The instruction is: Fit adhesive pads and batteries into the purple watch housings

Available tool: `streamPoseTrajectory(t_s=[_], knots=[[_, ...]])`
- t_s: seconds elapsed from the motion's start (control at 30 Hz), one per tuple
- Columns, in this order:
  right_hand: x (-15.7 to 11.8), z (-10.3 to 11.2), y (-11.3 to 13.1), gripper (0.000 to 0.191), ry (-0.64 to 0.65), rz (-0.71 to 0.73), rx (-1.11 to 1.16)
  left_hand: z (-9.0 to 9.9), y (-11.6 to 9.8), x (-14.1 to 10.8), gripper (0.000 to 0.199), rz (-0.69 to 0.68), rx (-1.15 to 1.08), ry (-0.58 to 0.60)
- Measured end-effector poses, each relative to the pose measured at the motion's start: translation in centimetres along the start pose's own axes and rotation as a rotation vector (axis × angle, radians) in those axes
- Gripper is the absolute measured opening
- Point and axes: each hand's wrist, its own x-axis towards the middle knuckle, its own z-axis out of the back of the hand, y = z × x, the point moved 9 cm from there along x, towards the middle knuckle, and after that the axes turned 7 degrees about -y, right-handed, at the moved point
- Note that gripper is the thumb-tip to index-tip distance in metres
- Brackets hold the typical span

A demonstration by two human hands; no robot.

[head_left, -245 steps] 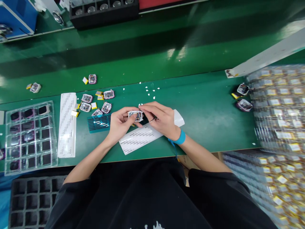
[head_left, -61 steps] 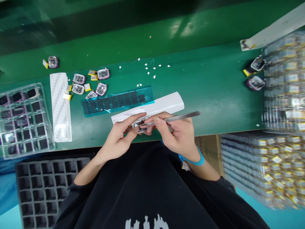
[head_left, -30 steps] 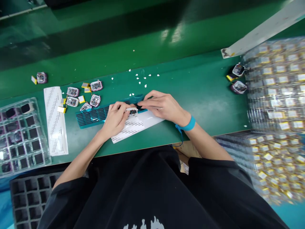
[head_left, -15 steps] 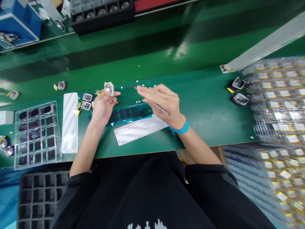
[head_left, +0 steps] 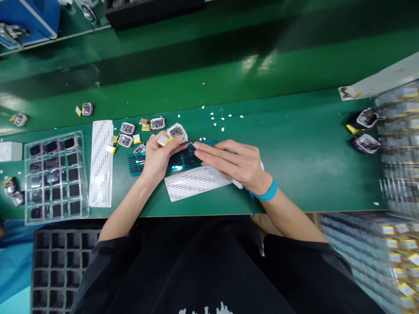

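My left hand point(head_left: 157, 155) is closed on a small white-framed square device point(head_left: 177, 132) with its circuit board showing. A yellow-edged battery point(head_left: 163, 139) hangs from it by my thumb. In my right hand point(head_left: 234, 163) is a slim pair of metal tweezers point(head_left: 192, 143), mostly covered by the fingers. A thin dark strip point(head_left: 185, 142) lies at the tip, against the device's lower edge. Below the hands is a teal film sheet point(head_left: 179, 162) with rows of black strips. A white printed sheet point(head_left: 185, 185) lies nearer to me.
Several similar devices point(head_left: 127, 128) with batteries lie left of my hands. A white printed strip point(head_left: 101, 165) and a clear compartment tray point(head_left: 83, 192) are farther left. Stacked clear trays point(head_left: 401, 174) stand at the right, near two devices point(head_left: 366, 143). White bits point(head_left: 223, 129) dot the green bench point(head_left: 304, 152).
My hands have come together, with the tweezers' tip now at the device. My left hand has turned the device over the teal film. The camera view has shifted.
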Motion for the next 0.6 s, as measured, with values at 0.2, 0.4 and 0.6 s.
streamPoseTrajectory(t_s=[0.2,0.4,0.6], knots=[[0.5,-0.1,1.4,0.033,0.011,0.105,-0.037,0.6,-0.2,0.0,0.011,0.041,-0.022,-0.058],[0.6,0.3,2.6,0.029,-0.026,0.245,-0.185,-0.4,-0.9,-0.5,0.026,0.019,0.156,0.069],[0.2,-0.1,2.7,0.03,0.022,0.263,-0.208,-0.3,-0.8,-0.5,0.027,-0.004,0.144,0.047]])
